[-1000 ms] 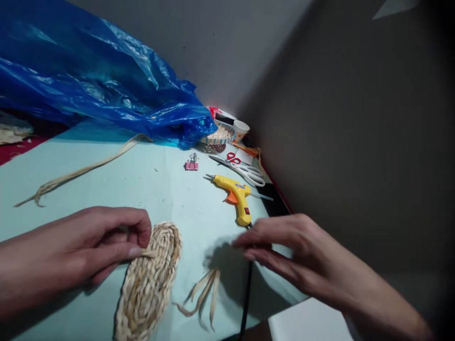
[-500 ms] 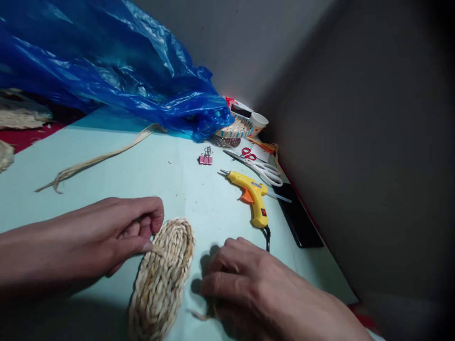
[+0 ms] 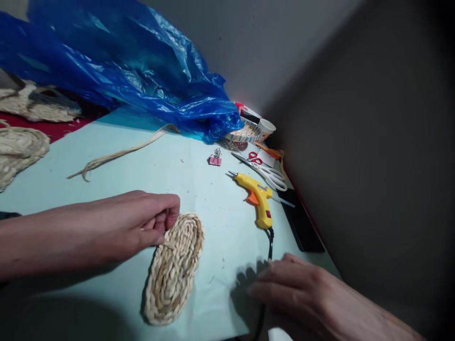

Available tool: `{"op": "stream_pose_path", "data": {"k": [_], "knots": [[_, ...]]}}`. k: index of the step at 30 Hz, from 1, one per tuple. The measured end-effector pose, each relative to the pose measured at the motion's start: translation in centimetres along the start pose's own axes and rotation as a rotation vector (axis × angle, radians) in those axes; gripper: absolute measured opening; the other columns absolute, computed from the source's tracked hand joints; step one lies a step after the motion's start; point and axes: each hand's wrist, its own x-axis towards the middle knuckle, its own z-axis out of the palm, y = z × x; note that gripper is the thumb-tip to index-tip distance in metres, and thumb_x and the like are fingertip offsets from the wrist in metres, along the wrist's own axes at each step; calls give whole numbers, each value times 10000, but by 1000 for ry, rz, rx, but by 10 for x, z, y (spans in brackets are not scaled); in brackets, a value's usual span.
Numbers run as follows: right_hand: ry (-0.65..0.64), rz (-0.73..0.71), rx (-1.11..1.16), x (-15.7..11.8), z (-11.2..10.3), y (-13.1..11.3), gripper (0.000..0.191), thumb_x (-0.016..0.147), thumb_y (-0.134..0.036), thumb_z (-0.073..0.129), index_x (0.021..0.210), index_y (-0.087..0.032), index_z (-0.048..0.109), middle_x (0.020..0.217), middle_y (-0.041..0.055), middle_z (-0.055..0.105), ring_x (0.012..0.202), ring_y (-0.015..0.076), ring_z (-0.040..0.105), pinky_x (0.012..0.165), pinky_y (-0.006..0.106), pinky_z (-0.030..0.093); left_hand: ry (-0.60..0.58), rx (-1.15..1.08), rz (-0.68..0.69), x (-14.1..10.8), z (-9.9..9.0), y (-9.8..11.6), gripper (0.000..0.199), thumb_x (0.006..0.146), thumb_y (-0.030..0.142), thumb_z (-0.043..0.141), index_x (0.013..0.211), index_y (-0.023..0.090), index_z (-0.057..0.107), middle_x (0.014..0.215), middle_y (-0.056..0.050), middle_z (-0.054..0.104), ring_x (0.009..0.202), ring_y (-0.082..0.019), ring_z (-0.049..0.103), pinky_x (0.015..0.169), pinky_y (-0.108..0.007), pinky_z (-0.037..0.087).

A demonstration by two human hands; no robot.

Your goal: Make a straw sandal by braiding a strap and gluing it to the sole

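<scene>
An oval braided straw sole [image 3: 174,270] lies on the pale table, its coils running lengthwise. Closed at its upper left edge, my left hand [image 3: 152,222] pinches the end of a short straw strand [image 3: 171,245] that crosses onto the braid. My right hand [image 3: 302,293] hovers over the near right of the table, by the black cord [image 3: 271,244] of a yellow glue gun [image 3: 259,196]. Its fingers are bent and blurred, and whatever may be between them is hidden.
A blue plastic bag [image 3: 142,85] covers the back left. Beyond the glue gun lie scissors [image 3: 272,177], a pink binder clip [image 3: 215,158] and a black phone [image 3: 302,227]. A loose straw strip [image 3: 124,152] lies behind my left hand; another woven piece [image 3: 21,149] sits far left.
My right hand has moved right, away from the sole, and the small strand end beside it no longer shows. My left hand keeps its pinch. The view has shifted slightly left.
</scene>
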Motion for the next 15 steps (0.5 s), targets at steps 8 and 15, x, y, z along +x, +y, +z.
{"op": "stream_pose_path", "data": {"k": [8,15], "knots": [[189,-148,-251,76,17,-10,464,997,-301,639,1402,-122,500,1456,174,547,1277,315,505,1074,483,479,-53,105,26,12,0,15,184,743,428,603,670,267,551,591,-13,601,553,-209,500,507,-298,348],[185,-55,-270,79,14,-5,352,999,-373,631,1243,-127,572,1207,125,623,1088,289,528,957,449,490,-149,301,142,44,-7,14,43,817,249,523,783,269,508,645,42,554,606,-182,449,527,-287,310]]}}
